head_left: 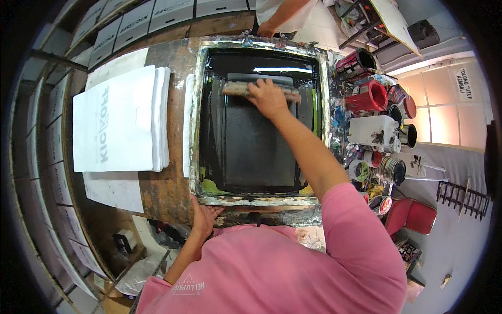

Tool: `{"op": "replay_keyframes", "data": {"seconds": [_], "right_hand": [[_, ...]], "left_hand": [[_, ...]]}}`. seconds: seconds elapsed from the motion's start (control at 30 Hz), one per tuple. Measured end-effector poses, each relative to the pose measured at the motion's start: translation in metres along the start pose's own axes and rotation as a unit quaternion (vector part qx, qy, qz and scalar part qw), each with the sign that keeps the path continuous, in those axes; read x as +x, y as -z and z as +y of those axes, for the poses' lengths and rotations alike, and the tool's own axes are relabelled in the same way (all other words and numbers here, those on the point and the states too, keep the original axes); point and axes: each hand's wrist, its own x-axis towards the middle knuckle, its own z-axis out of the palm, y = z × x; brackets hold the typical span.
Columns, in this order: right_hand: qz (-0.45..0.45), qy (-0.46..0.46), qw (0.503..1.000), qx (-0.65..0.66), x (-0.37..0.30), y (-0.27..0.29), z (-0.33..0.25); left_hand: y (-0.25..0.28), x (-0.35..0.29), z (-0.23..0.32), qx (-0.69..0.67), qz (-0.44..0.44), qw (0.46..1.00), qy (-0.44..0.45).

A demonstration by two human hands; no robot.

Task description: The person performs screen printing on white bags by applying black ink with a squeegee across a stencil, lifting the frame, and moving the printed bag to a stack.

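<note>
Right hand (269,98) is closed over the squeegee (235,88), fingers wrapped across the wooden bar, a bit right of its middle. Looks like a near-central grip so one arm can load the whole blade fairly evenly. Taking the screen as the dial: squeegee sits inside the frame (256,201), up toward 12, lying crosswise with its right end slightly nearer the wearer. Right forearm reaches in from 5, clear over the near rail, probably to keep the sleeve off the ink. Glossy black ink (261,58) shows beyond the blade at 12; mesh (259,144) toward 6 looks thinly coated, duller. Left hand (205,215) is at 7, fingers extended and spread, gripping nothing, by the frame's near-left corner; likely a steadying spot, but can't tell if it touches frame or table edge. White printed stack (117,123) lies on the table (178,183) at 9, apart from the frame, presumably for left-side reach without crossing wet ink. Ink-stained red bucket (370,98) and black can (356,65) crowd 2 to 3, just outside the right rail; sensible for keeping ink handy. Another person's hand (266,29) is past the far rail at 12, mostly blurred, grip unclear.
</note>
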Motion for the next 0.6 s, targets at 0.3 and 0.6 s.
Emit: {"op": "replay_keyframes", "data": {"seconds": [0.3, 0.6], "right_hand": [[-0.09, 0.009, 0.995, 0.036, 0.046, 0.042, 0.028], [-0.145, -0.012, 0.986, 0.086, -0.166, 0.132, -0.113]], "left_hand": [[-0.001, -0.003, 0.002, -0.031, -0.007, 0.999, -0.02], [0.014, -0.02, 0.003, -0.012, -0.1, 0.992, -0.074]]}}
